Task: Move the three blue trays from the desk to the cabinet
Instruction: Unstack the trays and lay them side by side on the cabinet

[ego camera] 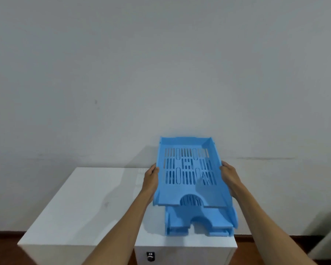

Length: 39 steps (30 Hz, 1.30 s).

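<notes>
Over the white cabinet (96,190), left hand (151,178) and right hand (230,176) clamp the top tray's (187,169) long sides, holding it just above the two stacked trays (199,222), its long axis running away from the person.

The top tray (187,169) hides most of the trays beneath (199,220) (their count unclear).

top tray (187,165): light blue, slotted base | trays beneath (199,220): same blue | cabinet (80,203): glossy white | lock (151,256): black | wall (161,64): pale grey | floor (0,243): reddish-brown
</notes>
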Each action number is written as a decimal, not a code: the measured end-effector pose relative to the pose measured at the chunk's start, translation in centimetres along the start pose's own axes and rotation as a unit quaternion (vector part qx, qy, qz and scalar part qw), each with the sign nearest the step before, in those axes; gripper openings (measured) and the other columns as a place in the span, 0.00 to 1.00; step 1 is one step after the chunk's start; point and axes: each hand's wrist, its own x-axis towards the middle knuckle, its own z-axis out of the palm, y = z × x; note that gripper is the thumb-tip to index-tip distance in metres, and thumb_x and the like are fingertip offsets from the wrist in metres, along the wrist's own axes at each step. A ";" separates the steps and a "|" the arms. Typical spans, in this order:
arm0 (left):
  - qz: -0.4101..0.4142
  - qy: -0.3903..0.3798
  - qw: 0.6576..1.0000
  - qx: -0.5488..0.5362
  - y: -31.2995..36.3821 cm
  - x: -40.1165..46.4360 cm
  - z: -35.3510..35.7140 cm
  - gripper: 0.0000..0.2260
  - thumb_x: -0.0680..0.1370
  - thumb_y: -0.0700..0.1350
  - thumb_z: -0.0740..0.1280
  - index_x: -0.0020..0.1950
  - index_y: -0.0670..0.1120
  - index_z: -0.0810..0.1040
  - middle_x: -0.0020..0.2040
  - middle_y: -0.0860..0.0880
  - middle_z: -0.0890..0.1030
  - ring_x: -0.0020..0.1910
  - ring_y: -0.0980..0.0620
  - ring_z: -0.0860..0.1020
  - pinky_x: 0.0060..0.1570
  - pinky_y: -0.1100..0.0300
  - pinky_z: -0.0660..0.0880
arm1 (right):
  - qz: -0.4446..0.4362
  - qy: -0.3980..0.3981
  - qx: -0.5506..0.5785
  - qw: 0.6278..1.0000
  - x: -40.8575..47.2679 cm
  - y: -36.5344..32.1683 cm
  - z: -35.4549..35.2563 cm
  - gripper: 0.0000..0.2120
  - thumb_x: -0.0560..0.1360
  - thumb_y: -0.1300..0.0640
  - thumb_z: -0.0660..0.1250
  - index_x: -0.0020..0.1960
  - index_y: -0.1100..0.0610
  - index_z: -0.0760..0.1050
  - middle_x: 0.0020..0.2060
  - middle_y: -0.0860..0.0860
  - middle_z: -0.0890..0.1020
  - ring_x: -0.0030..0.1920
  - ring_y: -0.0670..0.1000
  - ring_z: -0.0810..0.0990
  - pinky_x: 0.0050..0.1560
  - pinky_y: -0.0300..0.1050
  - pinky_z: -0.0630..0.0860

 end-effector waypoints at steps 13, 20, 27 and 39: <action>0.005 0.032 0.999 -0.029 -0.3 0.9 -26.6 0.13 0.83 0.49 0.58 0.50 0.45 0.79 0.44 0.45 0.83 0.38 0.50 0.82 0.35 0.60 0.78 | -0.007 -0.009 0.055 0.998 -6.0 -2.5 25.4 0.19 0.75 0.67 0.54 0.50 0.56 0.82 0.39 0.54 0.85 0.39 0.56 0.83 0.45 0.54 0.81; -0.017 0.064 0.998 0.003 -4.2 0.3 -39.2 0.10 0.84 0.45 0.58 0.51 0.47 0.79 0.44 0.49 0.83 0.36 0.56 0.81 0.31 0.64 0.77 | 0.073 -0.059 0.094 0.991 -8.9 0.6 37.9 0.21 0.76 0.64 0.54 0.64 0.52 0.75 0.49 0.55 0.85 0.43 0.57 0.86 0.45 0.53 0.83; -0.036 0.083 0.995 0.028 -8.6 0.8 -43.4 0.12 0.84 0.43 0.57 0.59 0.50 0.80 0.51 0.50 0.85 0.47 0.51 0.84 0.42 0.60 0.80 | 0.102 -0.067 0.076 0.990 -11.8 3.4 42.9 0.18 0.80 0.63 0.52 0.61 0.50 0.75 0.50 0.52 0.84 0.44 0.56 0.85 0.40 0.48 0.82; -0.048 0.096 0.994 0.019 -11.7 3.3 -42.0 0.12 0.84 0.47 0.58 0.62 0.53 0.79 0.52 0.48 0.84 0.46 0.53 0.84 0.38 0.61 0.80 | 0.122 -0.062 0.083 0.987 -8.6 6.1 43.3 0.17 0.82 0.59 0.55 0.66 0.47 0.73 0.51 0.53 0.84 0.44 0.56 0.86 0.38 0.47 0.81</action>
